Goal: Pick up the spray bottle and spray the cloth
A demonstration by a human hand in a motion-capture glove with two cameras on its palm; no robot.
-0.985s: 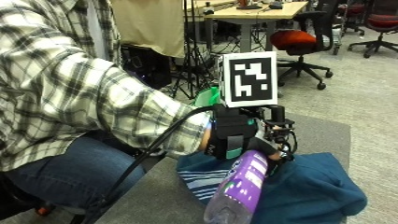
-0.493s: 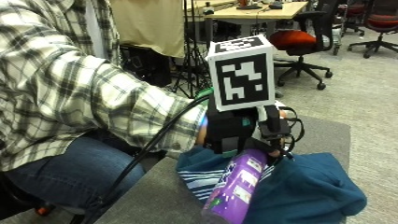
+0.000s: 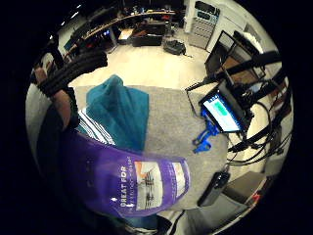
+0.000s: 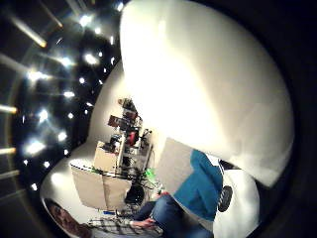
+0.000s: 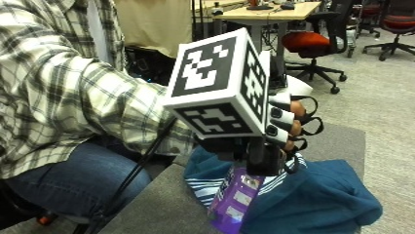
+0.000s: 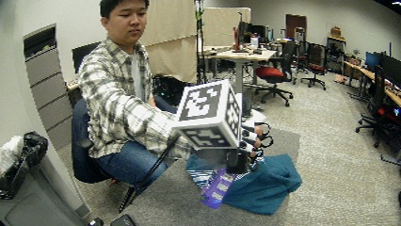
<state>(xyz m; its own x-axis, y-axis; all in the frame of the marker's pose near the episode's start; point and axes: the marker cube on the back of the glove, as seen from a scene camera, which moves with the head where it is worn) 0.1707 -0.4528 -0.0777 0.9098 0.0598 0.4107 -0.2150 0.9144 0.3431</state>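
- Now, nearest the outside camera, the spray bottle point(image 5: 235, 204) hangs lifted in the gloved right hand point(image 5: 285, 127), its purple body tilted with the base swung down toward seven o'clock and the top hidden up inside the hand.
- The grip is clamped on the bottle's upper part: fingers point(image 5: 280, 113) curl round the neck area, though the trigger itself is hidden, so whether a finger lies on it cannot be told.
- The body looks like smooth translucent plastic, round in section, with a glossy printed label point(image 3: 159, 183); I judge it stiff enough not to dent, fairly light, and somewhat slippery on the bare plastic.
- How full it is cannot be read, so its weight is a guess.
- Holding high at the neck, as here, seems the sensible place, since it leaves the trigger within reach and lets the body hang free below.
- Just behind and under the bottle lies the cloth point(image 5: 321, 195), a teal fabric heaped in soft folds, with a white-and-dark striped edge point(image 5: 202, 185) showing at its eight o'clock side.
- It is limp and matte, likely absorbent, and will not shift much under a mist.
- The cloth rests on the desk point(image 5: 162, 204), whose top is covered in grey felt-like matting, flat and slightly fuzzy.
- Judging by this, the pick-up looks done and the spraying is the step in hand; the nozzle's aim is not visible.
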